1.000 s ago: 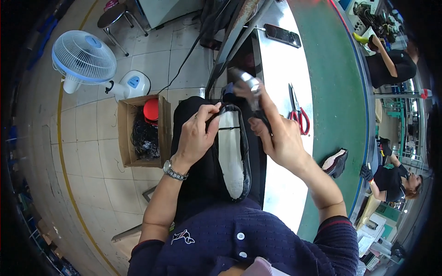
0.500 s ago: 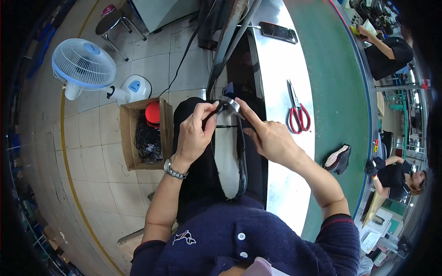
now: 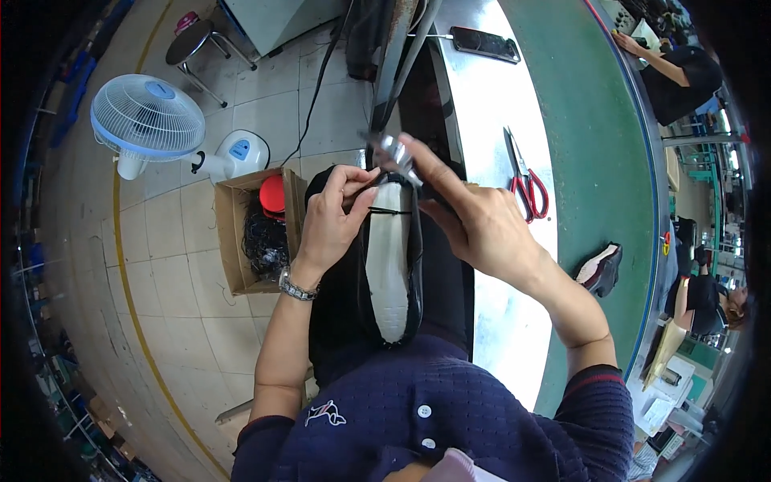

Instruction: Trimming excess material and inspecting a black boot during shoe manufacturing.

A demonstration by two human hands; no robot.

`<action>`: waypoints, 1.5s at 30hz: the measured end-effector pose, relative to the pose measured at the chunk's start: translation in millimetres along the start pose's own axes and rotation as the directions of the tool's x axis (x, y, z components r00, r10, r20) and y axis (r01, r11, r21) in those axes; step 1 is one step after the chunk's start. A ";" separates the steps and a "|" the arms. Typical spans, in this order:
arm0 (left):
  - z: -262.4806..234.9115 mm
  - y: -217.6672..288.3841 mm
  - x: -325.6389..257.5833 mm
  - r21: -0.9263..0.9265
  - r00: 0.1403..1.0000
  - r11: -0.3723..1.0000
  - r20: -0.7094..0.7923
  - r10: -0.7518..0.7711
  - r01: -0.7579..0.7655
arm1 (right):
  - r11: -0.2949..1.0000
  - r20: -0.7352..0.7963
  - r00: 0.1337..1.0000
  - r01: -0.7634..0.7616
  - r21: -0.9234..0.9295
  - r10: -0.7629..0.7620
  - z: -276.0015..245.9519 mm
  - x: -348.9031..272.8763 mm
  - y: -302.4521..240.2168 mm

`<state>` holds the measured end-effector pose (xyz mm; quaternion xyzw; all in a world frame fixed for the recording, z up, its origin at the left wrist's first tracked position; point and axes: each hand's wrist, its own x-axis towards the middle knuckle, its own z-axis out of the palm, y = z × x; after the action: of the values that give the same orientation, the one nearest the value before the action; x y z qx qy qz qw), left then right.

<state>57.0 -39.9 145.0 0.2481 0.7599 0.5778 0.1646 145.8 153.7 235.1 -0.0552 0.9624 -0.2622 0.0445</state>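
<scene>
A black shoe upper with a pale sole-shaped bottom (image 3: 389,265) lies lengthwise on my lap, a dark cord crossing it near its far end. My left hand (image 3: 331,210) pinches the upper's black edge at that far end, with thumb and forefinger close together. In my right hand (image 3: 490,221) is a tool with a shiny metal head, apparently a hammer (image 3: 395,153). The head is blurred and sits just above the far end of the shoe; my palm hides its handle. My right forefinger stretches along the tool.
On the metal bench edge (image 3: 502,309) are red-handled scissors (image 3: 526,181) and a phone (image 3: 486,44). Another shoe (image 3: 600,269) rests on the green belt (image 3: 586,193). To the left stand a cardboard box (image 3: 233,241) of black scraps and a fan (image 3: 148,116). Two people work across the belt.
The metal tool head has risen slightly and moved left, now blurred. My right hand has shifted with it. My left hand stays at the shoe edge, and the shoe sits slightly further left.
</scene>
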 end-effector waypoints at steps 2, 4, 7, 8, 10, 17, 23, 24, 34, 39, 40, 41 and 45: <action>0.2 -0.5 3.2 -0.007 0.998 0.998 -0.010 0.056 -0.056 | 0.997 -0.181 0.983 0.029 0.078 -0.015 8.9 3.1 0.7; -1.6 -5.2 5.5 -0.048 0.999 0.998 0.001 0.046 -0.046 | 0.995 0.031 0.994 -0.103 -0.013 0.104 11.0 6.9 3.5; -14.3 4.5 17.6 0.016 0.996 1.000 0.092 0.017 -0.019 | 0.991 0.205 0.972 -0.092 -0.097 0.111 2.7 5.8 11.3; -20.1 11.2 21.9 0.130 0.988 0.992 0.155 -0.014 -0.006 | 0.992 0.201 0.973 -0.094 -0.084 0.110 2.4 -0.4 18.9; -28.4 17.1 31.4 0.256 0.983 0.966 0.181 -0.031 -0.016 | 0.835 0.070 0.978 -0.203 0.512 0.194 5.8 -15.9 32.5; -57.9 26.2 25.6 0.409 0.917 0.906 0.310 -0.251 0.110 | 0.394 0.230 0.843 -0.446 0.804 0.486 35.8 -68.4 56.2; -70.8 4.4 -13.9 0.617 0.955 0.761 0.047 -0.292 0.202 | 0.260 -0.345 0.746 0.234 0.937 0.570 73.1 -64.0 37.3; -62.6 8.5 -10.9 0.626 0.965 0.752 -0.007 -0.263 0.209 | 0.355 -0.411 0.774 0.257 0.899 0.482 95.9 -62.3 38.0; -77.3 -9.7 -3.6 0.638 0.986 0.756 -0.041 -0.159 0.149 | 0.219 -0.348 0.758 0.271 0.937 0.551 112.9 -67.1 25.3; -89.0 -11.3 7.7 0.658 0.982 0.740 0.001 -0.187 0.140 | 0.661 -0.180 0.931 -0.082 0.746 0.318 112.5 -52.1 43.8; -91.3 -11.4 11.6 0.678 0.971 0.719 0.030 -0.236 0.153 | 0.722 -0.223 0.934 -0.051 0.691 0.280 104.4 -49.8 53.5; -93.0 -11.8 8.1 0.686 0.980 0.719 0.044 -0.192 0.110 | 0.720 -0.302 0.914 0.017 0.694 0.270 98.8 -55.6 50.6; -86.3 -5.1 14.8 0.663 0.977 0.742 0.073 -0.200 0.102 | 0.306 -0.459 0.732 0.346 0.887 0.504 120.6 -62.5 28.0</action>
<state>-2.5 -101.3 164.6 0.2673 0.9181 0.2410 0.1662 219.1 125.5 120.9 0.1339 0.5606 -0.7714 -0.2697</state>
